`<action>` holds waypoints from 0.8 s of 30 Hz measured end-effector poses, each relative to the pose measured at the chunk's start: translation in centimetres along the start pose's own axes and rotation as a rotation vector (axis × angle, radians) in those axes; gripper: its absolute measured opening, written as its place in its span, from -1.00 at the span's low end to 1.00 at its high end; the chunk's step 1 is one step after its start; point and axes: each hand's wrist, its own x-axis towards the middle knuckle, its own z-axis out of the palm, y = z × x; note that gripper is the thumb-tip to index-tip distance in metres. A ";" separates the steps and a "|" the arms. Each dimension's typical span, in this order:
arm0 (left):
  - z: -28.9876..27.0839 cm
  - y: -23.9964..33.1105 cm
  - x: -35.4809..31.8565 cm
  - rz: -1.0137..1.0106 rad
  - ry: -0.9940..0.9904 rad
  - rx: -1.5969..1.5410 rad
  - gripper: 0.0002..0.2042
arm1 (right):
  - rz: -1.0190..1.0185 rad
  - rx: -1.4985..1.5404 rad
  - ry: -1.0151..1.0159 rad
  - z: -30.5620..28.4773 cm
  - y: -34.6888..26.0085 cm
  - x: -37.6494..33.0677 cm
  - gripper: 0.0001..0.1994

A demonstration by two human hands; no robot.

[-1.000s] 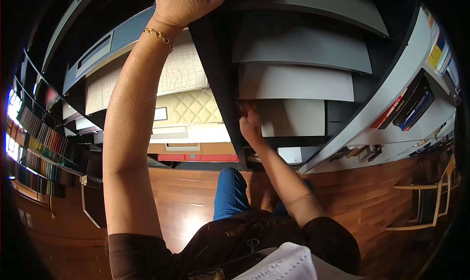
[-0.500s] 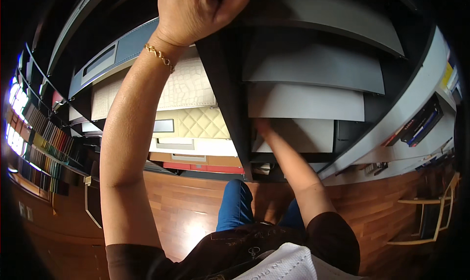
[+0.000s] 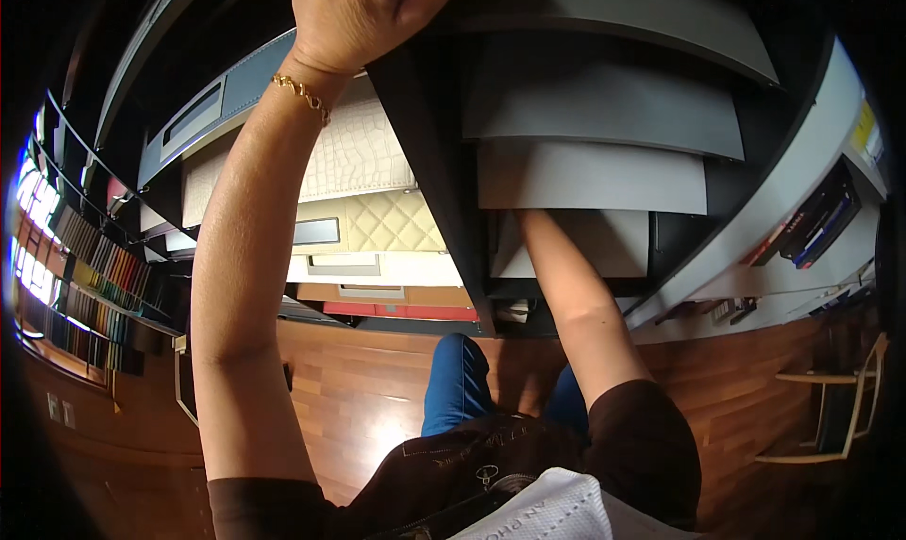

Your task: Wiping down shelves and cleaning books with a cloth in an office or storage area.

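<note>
My left hand (image 3: 363,16) is raised at the top edge of the view, its fingers curled closed in front of the dark shelving. What they grip, if anything, is hidden. My right forearm (image 3: 566,281) reaches into the gap between a light grey panel (image 3: 604,177) and the paler panel (image 3: 618,243) below it. The right hand itself is out of sight behind the light grey panel. To the left of the black upright divider (image 3: 420,153) are a cream crocodile-textured panel (image 3: 354,153) and a yellow quilted panel (image 3: 392,224).
Darker grey panels (image 3: 604,97) are stacked above on the right. Lower left, brown (image 3: 429,297) and red panels (image 3: 425,312) show. Colour swatches (image 3: 104,266) hang at the far left. A white shelf unit (image 3: 755,229) curves along the right, with a wooden chair (image 3: 821,455) on the wooden floor (image 3: 359,380).
My right hand has gone further in and vanished behind the light grey panel. My left hand stays closed at the top, and the whole view has shifted slightly.
</note>
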 end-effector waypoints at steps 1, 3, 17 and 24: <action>0.1 0.0 -0.1 0.008 0.010 0.004 -0.79 | -0.022 -0.097 -0.007 0.5 -0.6 -0.6 -0.53; -0.3 -0.3 -0.7 0.006 0.017 0.016 -0.79 | -0.072 -0.283 -0.037 0.5 -1.3 -4.4 -0.53; -0.1 0.6 -0.9 -0.008 -0.018 0.067 -0.79 | 0.355 0.331 -0.029 -9.1 -1.1 -16.2 -0.54; -0.9 1.3 -2.2 -0.023 -0.013 0.085 -0.80 | 0.424 -0.666 0.260 -16.2 1.6 -20.5 -0.47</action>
